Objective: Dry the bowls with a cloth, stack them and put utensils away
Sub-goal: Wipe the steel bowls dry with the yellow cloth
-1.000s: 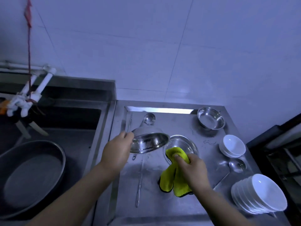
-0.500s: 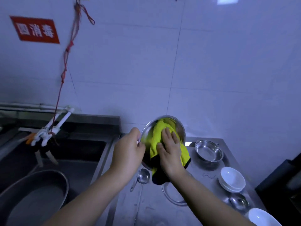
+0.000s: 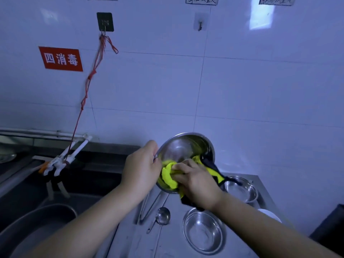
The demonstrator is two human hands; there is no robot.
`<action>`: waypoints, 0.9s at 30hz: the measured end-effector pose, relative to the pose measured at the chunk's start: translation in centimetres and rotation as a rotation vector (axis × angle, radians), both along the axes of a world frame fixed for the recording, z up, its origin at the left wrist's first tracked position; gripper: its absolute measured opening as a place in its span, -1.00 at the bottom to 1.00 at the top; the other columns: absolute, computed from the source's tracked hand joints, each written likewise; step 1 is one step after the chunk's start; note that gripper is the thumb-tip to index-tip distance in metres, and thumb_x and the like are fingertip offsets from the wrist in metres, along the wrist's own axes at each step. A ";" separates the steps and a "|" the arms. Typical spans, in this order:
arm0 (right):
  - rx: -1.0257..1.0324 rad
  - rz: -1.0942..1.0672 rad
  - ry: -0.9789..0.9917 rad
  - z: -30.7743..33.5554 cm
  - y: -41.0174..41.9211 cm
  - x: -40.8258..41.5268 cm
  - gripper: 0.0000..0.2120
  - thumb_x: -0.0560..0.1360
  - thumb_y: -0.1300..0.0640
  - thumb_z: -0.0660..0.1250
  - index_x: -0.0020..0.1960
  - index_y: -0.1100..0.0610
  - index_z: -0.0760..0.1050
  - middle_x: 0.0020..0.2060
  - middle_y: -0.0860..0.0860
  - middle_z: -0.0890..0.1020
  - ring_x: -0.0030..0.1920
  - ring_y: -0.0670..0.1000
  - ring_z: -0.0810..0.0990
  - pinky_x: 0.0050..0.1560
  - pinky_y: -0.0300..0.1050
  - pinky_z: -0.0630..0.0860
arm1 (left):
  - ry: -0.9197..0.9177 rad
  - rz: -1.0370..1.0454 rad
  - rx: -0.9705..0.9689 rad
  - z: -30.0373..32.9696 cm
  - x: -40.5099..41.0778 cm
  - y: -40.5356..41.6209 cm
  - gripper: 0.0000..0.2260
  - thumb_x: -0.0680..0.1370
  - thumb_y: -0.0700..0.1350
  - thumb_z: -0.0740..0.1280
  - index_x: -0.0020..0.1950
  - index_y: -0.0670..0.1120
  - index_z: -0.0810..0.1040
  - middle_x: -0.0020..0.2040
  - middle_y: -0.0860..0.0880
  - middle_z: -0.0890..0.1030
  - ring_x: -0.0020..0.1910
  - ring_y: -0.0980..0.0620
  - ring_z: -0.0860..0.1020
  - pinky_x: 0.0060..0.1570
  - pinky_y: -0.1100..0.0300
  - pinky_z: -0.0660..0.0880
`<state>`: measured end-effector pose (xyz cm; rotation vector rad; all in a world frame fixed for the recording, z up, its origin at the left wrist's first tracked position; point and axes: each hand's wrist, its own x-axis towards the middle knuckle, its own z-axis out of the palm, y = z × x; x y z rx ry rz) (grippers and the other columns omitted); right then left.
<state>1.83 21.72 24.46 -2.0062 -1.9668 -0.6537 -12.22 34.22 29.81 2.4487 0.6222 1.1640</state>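
Two hands met at steel bowl (image 3: 183, 151), lifted at frame centre, mouth tilted toward viewer. Left hand (image 3: 141, 167) gripped left rim; right hand (image 3: 197, 180), lower right, pressed yellow cloth (image 3: 168, 175) into lower inside wall, fingers curled round it. Two more steel bowls sat on tabletop (image 3: 167, 244) below.

The stainless steel counter (image 3: 260, 180) runs along the tiled wall, right next to a sink. Sitting directly on it: one steel bowl (image 3: 203, 232) up front, another steel bowl (image 3: 242, 189) further back near the wall, a ladle (image 3: 161, 218) lying beside the front bowl, and a white bowl (image 3: 272, 216) peeking out at the right.
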 end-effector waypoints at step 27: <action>0.282 -0.173 -0.029 -0.3 0.4 -1.1 -0.37 0.37 0.05 0.41 0.36 0.24 0.31 0.21 0.12 0.53 0.04 0.14 0.53 -0.07 -0.03 0.48 | -0.138 0.012 -0.206 2.1 2.7 -2.0 -0.87 0.43 -0.20 0.36 -0.21 -0.08 0.40 -0.47 0.04 0.38 -0.43 -0.02 0.39 -0.43 0.25 0.25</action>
